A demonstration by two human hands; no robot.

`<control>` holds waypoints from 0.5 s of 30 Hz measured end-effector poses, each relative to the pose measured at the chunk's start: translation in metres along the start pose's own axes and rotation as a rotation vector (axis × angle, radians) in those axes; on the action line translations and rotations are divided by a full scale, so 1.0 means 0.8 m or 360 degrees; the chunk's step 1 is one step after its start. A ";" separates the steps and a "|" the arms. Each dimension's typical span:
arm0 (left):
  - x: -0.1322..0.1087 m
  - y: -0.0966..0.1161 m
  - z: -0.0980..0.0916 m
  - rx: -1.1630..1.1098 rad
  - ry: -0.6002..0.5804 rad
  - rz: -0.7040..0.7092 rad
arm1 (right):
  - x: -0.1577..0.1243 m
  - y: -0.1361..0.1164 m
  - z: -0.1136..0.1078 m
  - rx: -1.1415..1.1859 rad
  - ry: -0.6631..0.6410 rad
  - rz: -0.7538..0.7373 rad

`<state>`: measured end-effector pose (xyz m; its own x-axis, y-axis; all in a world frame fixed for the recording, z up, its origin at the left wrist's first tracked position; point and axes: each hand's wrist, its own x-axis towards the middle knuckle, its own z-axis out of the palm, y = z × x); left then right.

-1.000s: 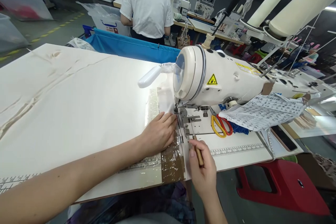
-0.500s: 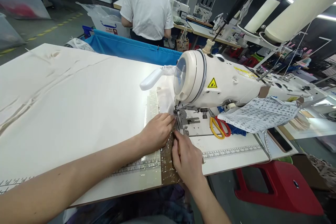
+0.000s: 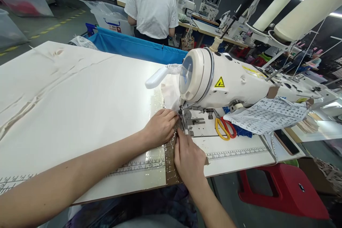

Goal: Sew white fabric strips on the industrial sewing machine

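Observation:
A white sewing machine (image 3: 205, 76) stands over the table, its needle area just beyond my fingertips. A strip of pale fabric (image 3: 170, 94) lies beside and behind the presser foot. My left hand (image 3: 161, 128) is closed, with its bent fingers pressing the near end of this fabric at the left of the foot. Just in front of the foot, my right hand (image 3: 190, 155) is closed, thumb and index finger together; whatever lies between them is hidden. Brown tape (image 3: 171, 165) covers the table strip beneath and between both hands.
Yellow-and-red-handled scissors (image 3: 225, 128) lie right of the needle area, under a hanging sheet of handwritten paper (image 3: 267, 115). A phone (image 3: 287, 142) rests at the right. A blue cloth bin (image 3: 141, 46) borders the far edge; beyond it stands a person (image 3: 152, 7). A red stool (image 3: 283, 188) is below right.
The view has shifted slightly, so the machine sits a little farther right and higher. Both hands stay at the presser foot, with only small finger movement.

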<state>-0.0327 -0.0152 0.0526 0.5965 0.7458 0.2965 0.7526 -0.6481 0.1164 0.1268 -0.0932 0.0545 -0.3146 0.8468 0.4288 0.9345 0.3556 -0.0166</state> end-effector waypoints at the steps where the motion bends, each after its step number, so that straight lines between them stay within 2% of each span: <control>1: 0.001 -0.001 0.000 -0.0009 -0.0007 -0.0020 | -0.002 0.001 0.000 0.0060 0.0037 -0.0013; 5: 0.000 0.005 -0.012 -0.0074 -0.0074 -0.0126 | -0.012 0.009 -0.004 0.0418 0.0234 -0.0066; 9: -0.019 0.018 -0.062 -0.0133 -0.0290 -0.0157 | -0.027 0.015 -0.009 0.0615 0.0163 -0.0139; 12: -0.061 0.015 -0.101 -0.0151 -0.0433 -0.0084 | -0.036 0.012 -0.007 0.0673 0.0122 -0.0050; 14: -0.109 0.004 -0.117 -0.0220 -0.0353 -0.0174 | -0.040 0.005 -0.005 0.0661 0.0106 0.0083; 15: -0.138 -0.003 -0.123 -0.0261 -0.0258 -0.0293 | -0.041 0.000 -0.004 0.0637 0.0085 0.0147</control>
<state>-0.1279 -0.1112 0.1125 0.5010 0.8594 0.1024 0.8049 -0.5061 0.3098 0.1381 -0.1221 0.0435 -0.2138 0.8643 0.4552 0.8163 0.4140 -0.4027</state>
